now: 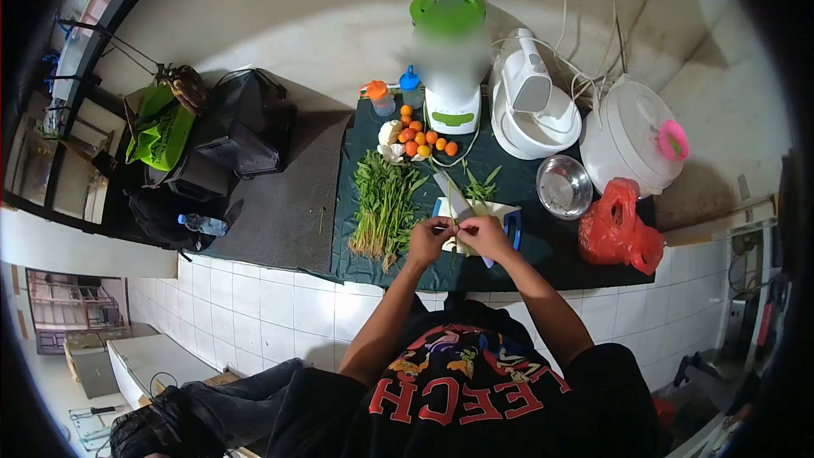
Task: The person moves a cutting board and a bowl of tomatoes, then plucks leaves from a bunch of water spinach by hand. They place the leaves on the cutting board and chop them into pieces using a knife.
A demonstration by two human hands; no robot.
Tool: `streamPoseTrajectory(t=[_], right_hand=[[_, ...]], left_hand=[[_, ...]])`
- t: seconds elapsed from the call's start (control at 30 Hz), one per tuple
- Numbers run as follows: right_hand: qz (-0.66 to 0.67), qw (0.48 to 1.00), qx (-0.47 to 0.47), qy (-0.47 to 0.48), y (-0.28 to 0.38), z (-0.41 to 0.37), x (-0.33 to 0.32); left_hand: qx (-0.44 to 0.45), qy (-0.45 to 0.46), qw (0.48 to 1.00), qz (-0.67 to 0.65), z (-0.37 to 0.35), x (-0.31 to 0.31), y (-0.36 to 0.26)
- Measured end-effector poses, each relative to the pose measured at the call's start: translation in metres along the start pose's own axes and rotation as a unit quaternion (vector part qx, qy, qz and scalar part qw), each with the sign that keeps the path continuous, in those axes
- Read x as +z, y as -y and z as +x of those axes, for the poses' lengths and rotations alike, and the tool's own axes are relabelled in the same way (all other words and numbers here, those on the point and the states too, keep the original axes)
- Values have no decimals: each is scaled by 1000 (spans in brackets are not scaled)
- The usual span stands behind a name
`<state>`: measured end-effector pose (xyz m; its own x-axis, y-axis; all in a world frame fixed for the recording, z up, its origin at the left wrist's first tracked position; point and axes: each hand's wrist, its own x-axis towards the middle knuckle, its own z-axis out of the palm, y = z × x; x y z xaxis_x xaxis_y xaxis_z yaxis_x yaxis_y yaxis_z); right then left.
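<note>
Both hands meet over a white cutting board (500, 219) with blue edges. My left hand (431, 237) pinches a thin green stem, and my right hand (485, 236) has its fingers closed on the same stem, close beside the left. A knife (453, 193) with a broad blade lies on the board just beyond the hands. Left of the board spreads a big bunch of leafy greens (381, 203), roots toward me. Some loose leaves (482, 187) rest at the board's far edge. Orange tomatoes (412, 148) and white garlic (389, 132) sit behind the bunch.
Behind stand a green-and-white blender (451, 102) and a white mixer (532, 93). At the right are a metal bowl (564, 187), a white rice cooker (632, 137) and a red plastic bag (621, 229). A person's jeans-clad leg (242, 403) shows at lower left.
</note>
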<state>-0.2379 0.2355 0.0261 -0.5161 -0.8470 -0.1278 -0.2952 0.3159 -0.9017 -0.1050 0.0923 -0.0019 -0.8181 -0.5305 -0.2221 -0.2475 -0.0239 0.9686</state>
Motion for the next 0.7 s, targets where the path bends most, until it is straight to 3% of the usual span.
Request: streamPoseTrajectory(t=[0.17,0.3,0.4,0.47,0.53,0.6,0.7], right_hand=[[-138,990,-9,-30,16,-7,12],[-135,990,-14,-44,20,-6,13],[-132,990,-20,-54,23,0,13],[-156,976,3,-150,13,15,4],[-111,975,8,-190,15,35,-20],[-117,973,7,-200,18,54,-35],[-148,961,-22,-233,20,59,-33]], left_hand=[[-10,-59,998,11,-20,8,3],[-14,-83,994,66,-26,10,-16],[-12,-92,996,18,-25,4,-8],[-13,-88,994,-66,-21,-6,-12],[-35,-62,994,-83,-18,-19,-8],[-42,-80,983,-158,-15,-27,-9],[-48,-69,983,-164,-11,-36,-8]])
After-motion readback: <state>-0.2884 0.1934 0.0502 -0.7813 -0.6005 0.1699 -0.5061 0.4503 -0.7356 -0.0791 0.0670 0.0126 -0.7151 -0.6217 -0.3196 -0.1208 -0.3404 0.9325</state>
